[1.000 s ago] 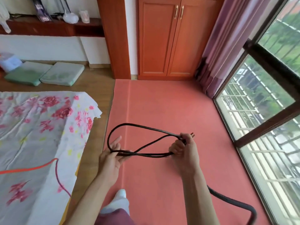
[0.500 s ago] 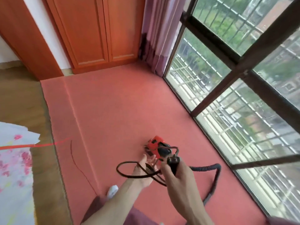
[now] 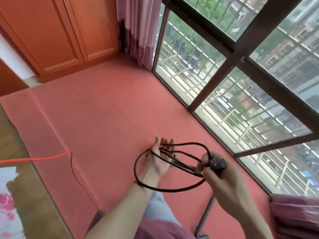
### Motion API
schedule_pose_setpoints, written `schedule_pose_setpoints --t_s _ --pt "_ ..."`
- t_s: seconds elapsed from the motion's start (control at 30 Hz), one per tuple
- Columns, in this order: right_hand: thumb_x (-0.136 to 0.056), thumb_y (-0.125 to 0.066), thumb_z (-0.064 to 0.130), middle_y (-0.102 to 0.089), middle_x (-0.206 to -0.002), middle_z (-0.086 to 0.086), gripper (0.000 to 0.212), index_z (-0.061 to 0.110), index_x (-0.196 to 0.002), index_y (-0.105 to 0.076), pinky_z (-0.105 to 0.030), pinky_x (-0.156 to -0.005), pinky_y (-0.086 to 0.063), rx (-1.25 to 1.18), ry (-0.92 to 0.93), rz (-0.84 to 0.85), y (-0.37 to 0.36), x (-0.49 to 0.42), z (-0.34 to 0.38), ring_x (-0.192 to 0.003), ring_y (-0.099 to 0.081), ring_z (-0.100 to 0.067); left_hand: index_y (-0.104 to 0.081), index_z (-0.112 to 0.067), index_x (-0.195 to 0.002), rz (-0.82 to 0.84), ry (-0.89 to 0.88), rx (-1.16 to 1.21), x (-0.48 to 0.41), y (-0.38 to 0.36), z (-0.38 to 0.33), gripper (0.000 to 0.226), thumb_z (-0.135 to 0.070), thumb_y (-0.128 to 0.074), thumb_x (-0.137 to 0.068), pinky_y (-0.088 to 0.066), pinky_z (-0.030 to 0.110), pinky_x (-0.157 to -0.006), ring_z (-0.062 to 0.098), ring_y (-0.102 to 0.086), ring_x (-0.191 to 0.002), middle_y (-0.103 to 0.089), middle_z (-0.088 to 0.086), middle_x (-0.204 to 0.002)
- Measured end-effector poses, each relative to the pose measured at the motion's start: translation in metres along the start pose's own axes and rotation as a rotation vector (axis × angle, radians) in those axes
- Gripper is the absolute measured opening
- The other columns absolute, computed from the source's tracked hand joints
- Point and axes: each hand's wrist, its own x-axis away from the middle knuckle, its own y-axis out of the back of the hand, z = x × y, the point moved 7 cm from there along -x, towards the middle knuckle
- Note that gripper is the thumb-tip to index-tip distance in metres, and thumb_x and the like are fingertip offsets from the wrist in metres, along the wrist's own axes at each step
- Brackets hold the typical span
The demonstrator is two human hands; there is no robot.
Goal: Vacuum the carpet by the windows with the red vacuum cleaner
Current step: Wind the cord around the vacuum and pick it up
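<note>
A black power cord [image 3: 136,169] hangs in several loops between my hands, above the salmon carpet [image 3: 103,118]. My left hand [image 3: 158,163] is palm up with straight fingers, and the loops run across the palm. My right hand [image 3: 222,183] grips the cord's black plug [image 3: 217,163] together with the loop ends. The red vacuum cleaner's body is not visible. A grey tube [image 3: 206,216] rises from the floor below my right arm. The windows [image 3: 241,100] run along the carpet's right side.
A thin red-orange cord [image 3: 34,159] trails across the carpet from the left. An orange wooden wardrobe [image 3: 60,31] and a purple curtain [image 3: 134,28] stand at the far end. More curtain [image 3: 293,213] bunches at the lower right. A floral sheet [image 3: 5,204] lies on the wooden floor at the left.
The view has swung right toward the windows. The red vacuum seen half a second ago behind my hands is out of sight. My hands are wider apart and the loops are larger.
</note>
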Motion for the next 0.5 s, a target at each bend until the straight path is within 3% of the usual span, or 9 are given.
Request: schedule_pose_setpoints --t_s 0.03,0.1,0.17,0.27,0.33,0.4,0.5 --pt "-0.079 -0.053 0.011 -0.059 -0.067 -0.009 0.008 0.018 -0.080 -0.058 -0.031 -0.057 -0.037 -0.123 -0.057 -0.057 0.007 -0.013 -0.011 -0.060 -0.046 -0.024 -0.052 -0.014 -0.076 0.006 -0.046 -0.005 0.000 -0.005 -0.011 0.032 -0.030 -0.047 -0.103 -0.054 0.034 -0.074 0.017 -0.073 -0.066 -0.064 0.000 -0.059" --pt "-0.087 -0.045 -0.008 -0.056 -0.066 -0.007 0.029 0.016 -0.080 -0.060 -0.029 -0.055 -0.035 -0.318 -0.163 -0.190 0.021 -0.049 -0.040 -0.058 -0.044 -0.020 -0.045 -0.013 -0.070 -0.011 -0.134 -0.075 -0.004 -0.013 -0.039 0.037 -0.024 -0.043 -0.105 -0.060 0.036 -0.073 0.021 -0.068 -0.066 -0.051 0.000 -0.053" --pt "-0.090 -0.042 -0.007 -0.048 -0.066 -0.008 0.025 0.009 -0.083 -0.060 -0.027 -0.051 -0.033 -0.560 -0.298 -0.226 0.015 -0.085 -0.075 -0.052 -0.038 -0.018 -0.044 -0.011 -0.070 -0.070 -0.159 -0.142 -0.007 -0.014 -0.062 0.038 -0.021 -0.041 -0.106 -0.061 0.031 -0.060 0.023 -0.064 -0.062 -0.045 0.000 -0.051" --pt "-0.094 -0.045 0.001 -0.046 -0.061 -0.006 0.014 0.003 -0.087 -0.057 -0.020 -0.038 -0.030 -0.816 -0.547 -0.171 -0.010 -0.143 -0.137 -0.043 -0.036 -0.012 -0.050 -0.011 -0.076 -0.245 -0.233 -0.391 -0.024 -0.013 -0.095 0.030 -0.013 -0.044 -0.105 -0.054 0.022 -0.046 0.017 -0.066 -0.049 -0.048 0.001 -0.057" --pt "-0.094 -0.042 0.002 -0.044 -0.059 -0.005 0.015 0.003 -0.084 -0.053 -0.018 -0.035 -0.029 -0.968 -0.755 -0.085 -0.035 -0.175 -0.183 -0.039 -0.035 -0.008 -0.050 -0.012 -0.073 -0.305 -0.305 -0.711 -0.037 -0.022 -0.118 0.033 -0.003 -0.042 -0.103 -0.050 0.021 -0.051 0.023 -0.066 -0.059 -0.047 -0.001 -0.054" --pt "-0.092 -0.035 -0.001 -0.045 -0.060 -0.007 0.016 0.002 -0.086 -0.050 -0.016 -0.034 -0.030 -1.090 -0.966 0.027 -0.069 -0.196 -0.224 -0.037 -0.039 -0.007 -0.049 -0.014 -0.075 -0.245 -0.294 -1.071 -0.051 -0.042 -0.128 0.032 0.002 -0.039 -0.100 -0.047 0.024 -0.061 0.030 -0.064 -0.076 -0.047 -0.003 -0.049" --pt "-0.081 -0.041 -0.007 -0.054 -0.062 -0.015 0.016 -0.005 -0.090 -0.054 -0.017 -0.032 -0.035 -1.049 -1.147 0.177 -0.108 -0.212 -0.264 -0.038 -0.049 -0.012 -0.051 -0.015 -0.078 -0.197 -0.227 -1.450 -0.073 -0.063 -0.134 0.026 -0.001 -0.043 -0.099 -0.048 0.020 -0.056 0.031 -0.071 -0.067 -0.053 0.001 -0.047"
